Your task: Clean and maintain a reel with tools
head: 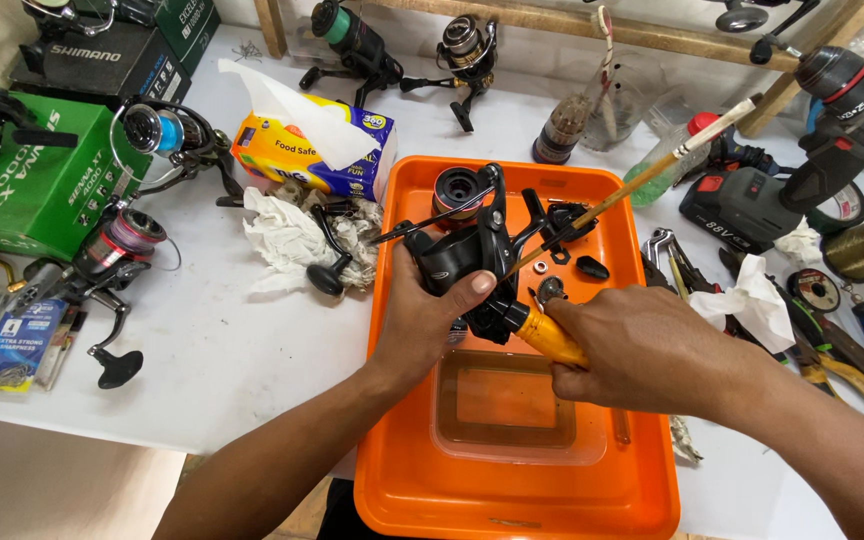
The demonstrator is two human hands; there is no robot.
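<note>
Screwdriver (552, 338) tip hidden behind reel (462, 262)

Black reel (462, 265) over an orange tray (412, 480), beside a green box (32, 190)

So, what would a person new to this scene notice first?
First the bright orange plastic tray in the middle of the white table. Above it, the left hand grips a black fishing reel body, and the right hand holds a yellow-handled tool against it. A green cardboard box sits far left.
</note>
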